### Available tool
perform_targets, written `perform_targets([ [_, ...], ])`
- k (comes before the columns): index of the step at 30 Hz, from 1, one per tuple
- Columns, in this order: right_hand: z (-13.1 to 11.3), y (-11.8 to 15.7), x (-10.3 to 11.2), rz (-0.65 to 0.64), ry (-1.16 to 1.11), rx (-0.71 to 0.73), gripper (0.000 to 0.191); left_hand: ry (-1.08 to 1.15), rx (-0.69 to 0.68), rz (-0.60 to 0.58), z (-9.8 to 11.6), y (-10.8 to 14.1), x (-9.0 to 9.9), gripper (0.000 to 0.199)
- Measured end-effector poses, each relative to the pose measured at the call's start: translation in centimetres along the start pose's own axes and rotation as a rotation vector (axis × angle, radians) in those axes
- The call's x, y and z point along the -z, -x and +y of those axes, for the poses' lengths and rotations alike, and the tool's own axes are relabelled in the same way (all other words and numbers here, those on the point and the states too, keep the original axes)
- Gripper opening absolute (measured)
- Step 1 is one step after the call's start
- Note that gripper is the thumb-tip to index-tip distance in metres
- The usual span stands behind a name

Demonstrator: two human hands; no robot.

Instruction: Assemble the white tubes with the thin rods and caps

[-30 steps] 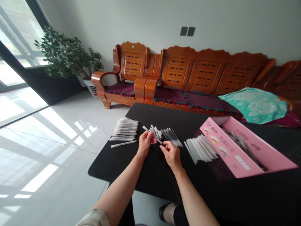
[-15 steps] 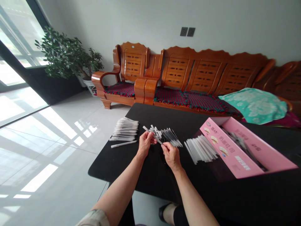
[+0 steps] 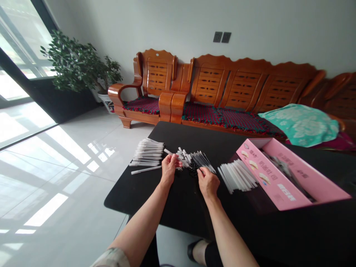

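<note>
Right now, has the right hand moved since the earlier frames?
Yes: the right hand has shifted slightly toward the pink cardboard box, which stays fixed in the view.

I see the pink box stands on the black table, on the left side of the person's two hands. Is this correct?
Not quite: the head view shows the pink box to the right of the left hand and right hand, not to their left. It does stand on the black table.

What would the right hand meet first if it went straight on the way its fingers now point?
The right hand would probably meet the pile of black-tipped sticks, just ahead of its fingertips, though depth is hard to judge here.
</note>
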State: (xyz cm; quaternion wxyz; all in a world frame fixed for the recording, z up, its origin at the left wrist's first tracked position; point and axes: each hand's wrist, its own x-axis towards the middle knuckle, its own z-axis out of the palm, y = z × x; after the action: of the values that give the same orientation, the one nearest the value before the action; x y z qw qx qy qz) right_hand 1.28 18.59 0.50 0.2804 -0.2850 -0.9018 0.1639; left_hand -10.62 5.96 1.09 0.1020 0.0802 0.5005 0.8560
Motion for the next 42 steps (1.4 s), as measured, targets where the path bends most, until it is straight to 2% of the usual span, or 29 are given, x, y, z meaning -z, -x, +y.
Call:
perform_targets([
  [3,-0.4,0.0,-0.2,-0.045,0.034,0.064,0.022,-0.007,-0.002,-0.001,0.1,0.0,-0.1,0.042],
  [6,-0.5,0.1,-0.3,-0.030,0.022,0.085,0.023,-0.013,0.002,-0.007,0.1,0.1,-0.1,0.042],
  [10,-0.7,0.3,-0.2,0.035,-0.138,0.191,0.033,-0.030,0.013,-0.032,0.0,0.3,-0.2,0.042],
  [13,-1.0,0.5,-0.2,0.006,-0.216,0.301,0.035,-0.043,0.025,-0.073,0.0,0.5,-0.4,0.041],
  [16,-0.7,0.4,-0.1,-0.020,-0.214,0.320,0.033,-0.041,-0.005,-0.061,0.2,0.3,-0.2,0.039],
  [19,0.5,-0.1,0.2,0.004,-0.216,0.266,0.032,-0.015,-0.106,0.095,0.6,-0.3,0.5,0.038],
  [22,2.1,-0.8,0.7,0.066,-0.167,0.126,0.029,0.004,-0.189,0.263,1.1,-0.9,1.3,0.037],
  [25,3.3,-1.2,1.1,0.109,-0.042,-0.055,0.024,-0.002,-0.206,0.296,1.2,-1.0,1.7,0.036],
  [27,3.7,-1.4,1.2,0.100,0.034,-0.128,0.021,-0.012,-0.174,0.216,1.1,-0.8,1.6,0.036],
  [30,3.7,-1.3,1.1,0.094,0.069,-0.150,0.023,-0.003,-0.089,0.023,1.0,-0.3,1.0,0.036],
  [33,2.6,-1.1,1.0,0.168,-0.102,-0.058,0.032,0.013,0.016,-0.187,1.0,0.4,0.3,0.038],
  [35,1.4,-0.8,1.2,0.158,-0.306,0.062,0.038,0.012,0.075,-0.313,1.2,0.9,-0.1,0.039],
  [37,0.0,-0.4,1.6,0.046,-0.467,0.167,0.038,0.006,0.115,-0.402,1.3,1.5,-0.4,0.039],
  [39,-1.1,-0.2,2.0,-0.075,-0.535,0.217,0.033,-0.010,0.135,-0.451,1.5,1.8,-0.7,0.039],
  [42,-1.7,-0.1,2.7,-0.204,-0.616,0.172,0.030,-0.026,0.104,-0.425,1.8,1.8,-0.6,0.038],
])
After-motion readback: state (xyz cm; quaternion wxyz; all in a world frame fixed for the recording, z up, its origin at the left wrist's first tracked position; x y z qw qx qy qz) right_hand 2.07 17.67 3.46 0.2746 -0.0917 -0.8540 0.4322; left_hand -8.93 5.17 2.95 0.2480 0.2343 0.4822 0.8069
